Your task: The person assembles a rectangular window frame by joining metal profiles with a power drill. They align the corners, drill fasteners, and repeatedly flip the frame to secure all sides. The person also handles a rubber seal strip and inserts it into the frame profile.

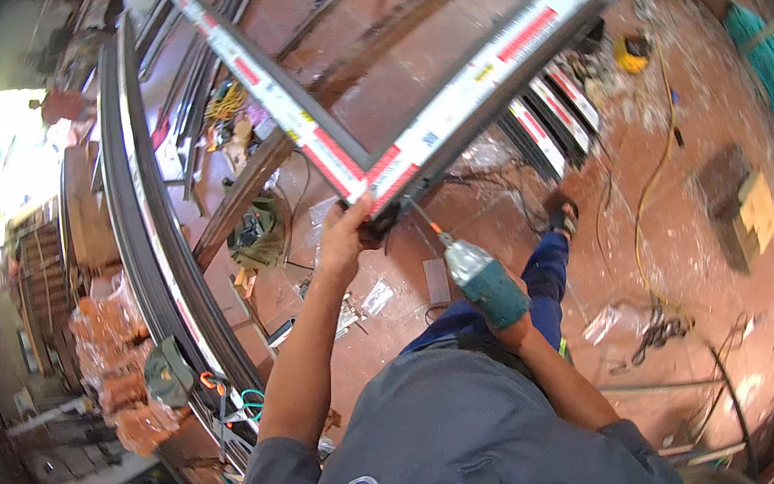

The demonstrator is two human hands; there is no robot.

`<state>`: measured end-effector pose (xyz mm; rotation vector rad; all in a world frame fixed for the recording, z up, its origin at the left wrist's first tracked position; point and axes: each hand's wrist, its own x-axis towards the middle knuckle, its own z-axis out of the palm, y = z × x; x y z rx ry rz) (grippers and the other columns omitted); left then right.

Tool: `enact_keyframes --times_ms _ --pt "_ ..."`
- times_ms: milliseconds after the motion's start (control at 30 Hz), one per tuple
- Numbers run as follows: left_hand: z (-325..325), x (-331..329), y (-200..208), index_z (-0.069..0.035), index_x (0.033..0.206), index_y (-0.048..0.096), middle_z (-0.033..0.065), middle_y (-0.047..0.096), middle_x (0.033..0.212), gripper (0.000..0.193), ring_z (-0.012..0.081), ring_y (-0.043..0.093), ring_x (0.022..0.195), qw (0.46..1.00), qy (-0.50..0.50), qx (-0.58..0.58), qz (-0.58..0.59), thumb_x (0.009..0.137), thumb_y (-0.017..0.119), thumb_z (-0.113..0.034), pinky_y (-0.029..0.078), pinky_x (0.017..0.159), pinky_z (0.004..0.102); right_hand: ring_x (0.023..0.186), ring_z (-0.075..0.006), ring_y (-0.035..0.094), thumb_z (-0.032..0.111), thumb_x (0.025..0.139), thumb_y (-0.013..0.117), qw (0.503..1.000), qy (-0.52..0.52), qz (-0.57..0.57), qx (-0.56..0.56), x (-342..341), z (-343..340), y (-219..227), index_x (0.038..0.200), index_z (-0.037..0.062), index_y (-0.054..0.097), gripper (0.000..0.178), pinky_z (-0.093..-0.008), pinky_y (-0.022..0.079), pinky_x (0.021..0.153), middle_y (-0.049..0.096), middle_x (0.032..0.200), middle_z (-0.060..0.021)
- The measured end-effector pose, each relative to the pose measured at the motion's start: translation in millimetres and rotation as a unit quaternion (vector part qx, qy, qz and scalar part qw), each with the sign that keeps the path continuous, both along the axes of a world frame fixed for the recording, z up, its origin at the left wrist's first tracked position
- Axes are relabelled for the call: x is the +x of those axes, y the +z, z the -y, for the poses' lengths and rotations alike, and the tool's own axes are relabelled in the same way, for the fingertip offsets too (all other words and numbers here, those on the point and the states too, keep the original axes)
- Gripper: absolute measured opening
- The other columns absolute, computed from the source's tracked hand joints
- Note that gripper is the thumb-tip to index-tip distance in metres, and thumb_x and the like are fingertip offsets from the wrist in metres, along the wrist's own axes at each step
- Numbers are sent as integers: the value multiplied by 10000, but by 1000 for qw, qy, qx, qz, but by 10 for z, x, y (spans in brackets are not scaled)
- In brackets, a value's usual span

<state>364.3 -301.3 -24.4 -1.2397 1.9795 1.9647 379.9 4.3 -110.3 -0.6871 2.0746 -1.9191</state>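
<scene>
A rectangular frame of dark profile [471,71], covered in white and red protective film, extends up and to the right in front of me. My left hand [346,238] is closed around its near corner. In my right hand [516,325] is a teal and silver power drill [487,285], pointing up at the frame's near edge. The drill's long thin bit [427,220] has an orange part at its base. Its tip is close to the frame's underside, near the corner; whether it touches, I cannot tell.
Long dark profiles [126,182] run along the left beside plastic-wrapped orange bundles [117,356]. Short filmed profiles [546,126] lie below the frame. A yellow cord [644,232] crosses the red floor [592,255] at right, near a cardboard box [757,214]. A teal cloth [768,75] hangs far right.
</scene>
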Motion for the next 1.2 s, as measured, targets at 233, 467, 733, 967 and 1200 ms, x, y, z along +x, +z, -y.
enact_keyframes --times_ms 233,467,733,967,1200 --pt "-21 -1 4 -15 1383 566 103 738 1186 556 210 726 948 994 -46 74 -68 1028 729 -410 595 831 409 1114 -304 731 132 930 764 994 -14 73 -79 20 191 -120 1324 47 708 406 -400 575 971 745 1267 -141" --pt "150 133 6 -52 1419 572 93 727 1252 534 239 711 1068 990 -71 103 -62 1020 732 -371 577 962 475 1227 -301 699 121 981 706 999 -15 -24 -27 142 238 -237 1372 66 690 395 -387 545 1054 716 1362 -137" --pt "106 14 61 -73 1307 660 85 746 1185 435 250 713 1033 987 -70 144 -33 992 744 -361 572 958 476 1180 -365 707 202 907 764 996 -35 33 -74 118 249 -299 1299 62 706 420 -418 554 1007 732 1280 -184" --pt "82 -175 -46 -76 1302 688 102 748 1263 439 260 725 1112 986 -5 151 -63 1014 711 -406 557 1024 457 1098 -392 688 218 886 722 999 -33 2 29 133 355 -395 1361 127 693 484 -482 534 937 727 1119 -171" --pt "189 -724 -300 71 1405 597 199 697 1326 891 321 726 1117 980 181 16 -83 936 736 -673 574 972 484 867 -358 640 212 864 738 984 -80 -144 69 34 322 -337 1385 141 660 532 -480 482 771 631 896 -125"
